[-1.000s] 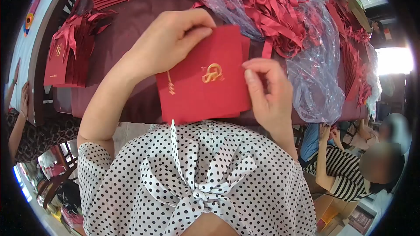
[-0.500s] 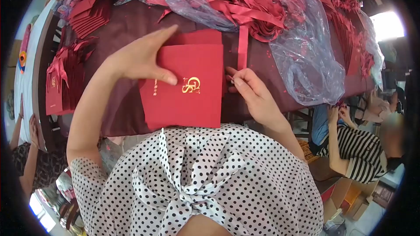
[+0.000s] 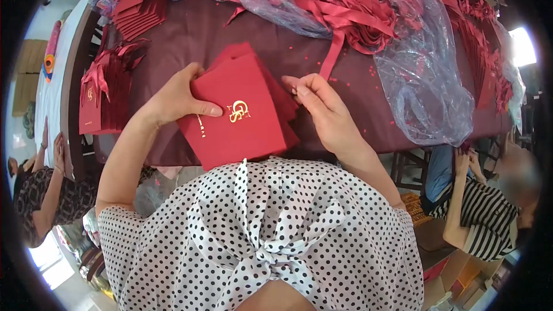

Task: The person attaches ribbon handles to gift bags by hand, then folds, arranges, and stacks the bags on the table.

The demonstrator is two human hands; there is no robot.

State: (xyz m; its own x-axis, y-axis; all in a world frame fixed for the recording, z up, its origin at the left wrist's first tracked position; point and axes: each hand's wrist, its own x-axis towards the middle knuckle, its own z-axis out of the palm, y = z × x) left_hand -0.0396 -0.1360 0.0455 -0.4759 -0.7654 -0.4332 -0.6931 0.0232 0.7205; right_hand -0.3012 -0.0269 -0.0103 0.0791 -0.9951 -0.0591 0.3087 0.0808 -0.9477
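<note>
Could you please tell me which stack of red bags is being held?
The stack in the left hand, by the table's near edge; the other stacks sit apart from both hands.

A person in stripes (image 3: 483, 214) is near a cardboard box (image 3: 453, 270) at right, another person (image 3: 55, 196) at left.
</note>
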